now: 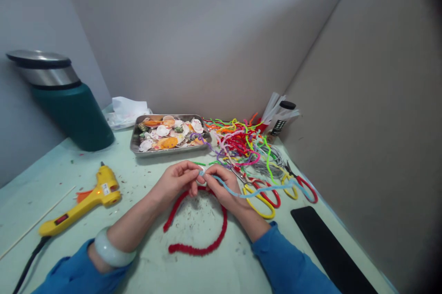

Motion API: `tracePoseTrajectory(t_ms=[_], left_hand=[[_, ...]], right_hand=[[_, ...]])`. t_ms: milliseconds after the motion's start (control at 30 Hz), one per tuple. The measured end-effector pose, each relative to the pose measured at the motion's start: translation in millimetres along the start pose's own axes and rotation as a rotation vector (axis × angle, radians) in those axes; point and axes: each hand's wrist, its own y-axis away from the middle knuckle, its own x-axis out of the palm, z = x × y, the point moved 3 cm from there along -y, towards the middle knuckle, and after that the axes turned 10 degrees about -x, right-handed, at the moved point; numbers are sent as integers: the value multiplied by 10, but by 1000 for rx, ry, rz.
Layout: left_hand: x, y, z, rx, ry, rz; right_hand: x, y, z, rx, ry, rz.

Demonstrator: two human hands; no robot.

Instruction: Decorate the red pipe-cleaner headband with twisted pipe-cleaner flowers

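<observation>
Both hands meet above the middle of the table, fingertips nearly touching. My left hand (178, 181) pinches one end of a light blue pipe cleaner (255, 194). Across from it, my right hand (223, 185) closes on the same pipe cleaner, whose long free part trails off to the right over the scissors. A small white piece shows between the fingertips, too hidden to make out. Under the hands, a red fuzzy pipe cleaner (221, 234) lies bent into an open loop on the table.
A metal tray (172, 150) of shells stands behind the hands. Tangled coloured pipe cleaners (241, 142) and several scissors (267, 211) lie right, near a black strip (328, 248). At left are a yellow glue gun (83, 206), a thin stick (37, 221) and a green bottle (74, 114).
</observation>
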Motion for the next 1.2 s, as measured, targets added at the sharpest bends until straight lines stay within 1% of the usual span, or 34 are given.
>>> tracePoseTrajectory(t_ms=[67, 167, 267, 533, 633, 767, 833, 900, 967, 1100, 1200], left_hand=[[0, -2, 5, -22, 18, 20], [-8, 4, -6, -19, -1, 12], [-12, 16, -34, 15, -57, -25], [-48, 5, -53, 86, -239, -161], [-70, 17, -57, 148, -377, -200], [-65, 63, -105, 293, -603, -239], [-57, 78, -125, 331, -659, -258], [-54, 75, -128, 326, -651, -268], [-51, 59, -114, 288, -590, -260], [-34, 21, -73, 179, -379, -185], [-12, 18, -75, 150, -296, -149]], right_hand=[[-5, -1, -3, 39, -33, -12], [-7, -6, -6, 80, -112, -9], [-4, -8, -20, 102, -159, 0], [3, -19, -16, 90, -137, 5], [5, -26, -10, 93, -137, 13], [13, -28, -19, 107, -150, 37], [13, -26, -23, 109, -147, 42], [8, -20, -20, 107, -128, 46], [-5, -13, -12, 99, -93, 43], [-25, -8, -3, 65, -36, 38], [-23, -5, -24, 62, -25, 31]])
